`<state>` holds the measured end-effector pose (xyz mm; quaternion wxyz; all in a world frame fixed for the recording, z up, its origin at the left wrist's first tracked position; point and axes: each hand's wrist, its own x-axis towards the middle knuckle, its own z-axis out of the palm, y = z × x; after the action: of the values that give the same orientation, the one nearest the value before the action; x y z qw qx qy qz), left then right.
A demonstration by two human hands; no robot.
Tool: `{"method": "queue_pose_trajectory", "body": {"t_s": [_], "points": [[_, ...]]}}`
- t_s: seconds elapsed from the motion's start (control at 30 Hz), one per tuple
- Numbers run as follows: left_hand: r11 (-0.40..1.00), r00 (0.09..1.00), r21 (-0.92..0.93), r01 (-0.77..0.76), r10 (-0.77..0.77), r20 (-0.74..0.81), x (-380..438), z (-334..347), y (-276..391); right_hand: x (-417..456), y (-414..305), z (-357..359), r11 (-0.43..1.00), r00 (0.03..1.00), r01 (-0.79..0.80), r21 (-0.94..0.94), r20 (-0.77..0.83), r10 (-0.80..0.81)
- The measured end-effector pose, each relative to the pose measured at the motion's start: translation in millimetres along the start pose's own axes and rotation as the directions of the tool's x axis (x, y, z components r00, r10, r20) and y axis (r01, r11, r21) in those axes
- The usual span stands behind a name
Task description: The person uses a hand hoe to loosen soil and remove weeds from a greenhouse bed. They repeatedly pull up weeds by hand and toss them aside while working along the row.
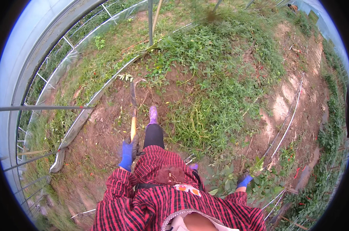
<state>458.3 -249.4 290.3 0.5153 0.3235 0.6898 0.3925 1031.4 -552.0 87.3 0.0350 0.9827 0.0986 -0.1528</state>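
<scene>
My left hand point(128, 151), in a blue and dark work glove, is closed round the pale wooden handle of a sickle point(133, 127). The sickle points away from me over bare soil, its curved metal blade by some cut leaves point(124, 77) near the plastic edging. Out to the right, my right hand point(245, 179), in a similar glove, is at a bunch of green weeds point(258, 165); the fingers are partly hidden, and whether they grip the stems cannot be told. Low green weeds point(197, 115) cover the ground ahead, right of my purple boot point(153, 114).
A raised plastic-sheet edge point(76, 127) curves along the left, with metal greenhouse poles point(150, 23) rising from it. At the right lie a white hose point(288, 124) and a row of leafy plants point(331, 127) with red fruit near them.
</scene>
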Motion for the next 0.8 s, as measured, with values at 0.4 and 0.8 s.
{"method": "queue_pose_trajectory", "body": {"t_s": [0.4,0.8], "points": [[0.991,0.993,0.087,0.105,-0.108,0.036,281.1,146.1,-63.5,-131.8,5.2,83.1,0.424,0.955,-0.29,0.858,0.229,0.19],[0.889,0.97,0.457,0.017,0.096,-0.223,488.2,259.1,-206.0,-128.3,-101.7,99.3,0.905,0.782,-0.108,0.41,0.598,-0.178]]}}
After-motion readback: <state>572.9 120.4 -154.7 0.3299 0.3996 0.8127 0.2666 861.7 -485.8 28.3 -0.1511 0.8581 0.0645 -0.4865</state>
